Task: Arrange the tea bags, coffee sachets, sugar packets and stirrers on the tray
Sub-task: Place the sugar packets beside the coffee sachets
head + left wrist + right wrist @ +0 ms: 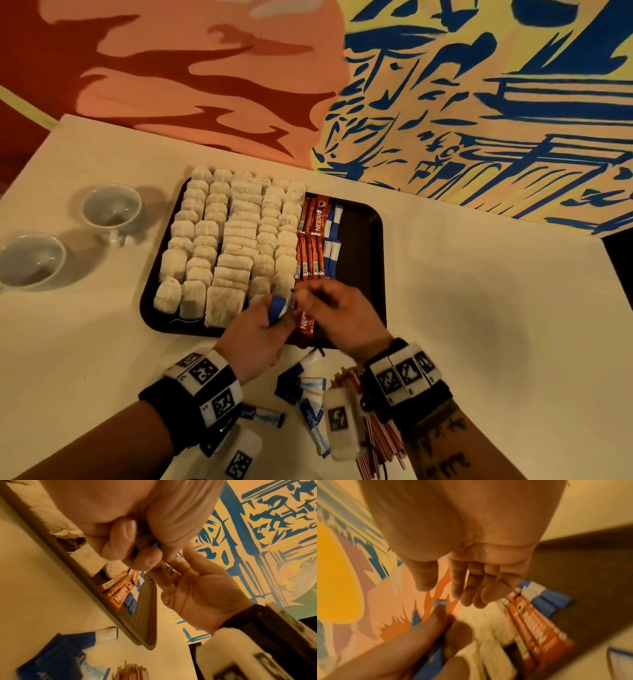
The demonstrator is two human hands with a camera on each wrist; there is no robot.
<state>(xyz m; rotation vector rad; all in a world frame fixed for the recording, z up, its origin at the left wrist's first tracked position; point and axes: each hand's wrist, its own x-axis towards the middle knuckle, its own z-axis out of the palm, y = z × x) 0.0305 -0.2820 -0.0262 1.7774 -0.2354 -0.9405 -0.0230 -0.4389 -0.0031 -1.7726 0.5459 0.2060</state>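
A dark brown tray (359, 246) holds rows of white tea bags (236, 240), red coffee sachets (311, 246) and blue-and-white sugar packets (332, 236). Over the tray's near edge my left hand (274, 308) grips a small bunch of blue sugar packets (278, 306), whose tip also shows in the right wrist view (440, 602). My right hand (305, 296) hovers right beside them with loosely extended fingers (464, 593), nothing between them. One more coffee sachet (306, 325) lies on the tray under the hands. Loose sugar packets (301, 387) and thin red stirrers (376, 442) lie on the table below my wrists.
Two white cups (111, 209) (30, 260) stand left of the tray on the pale tablecloth. The tray's right strip is bare. A painted wall rises just behind the table's far edge.
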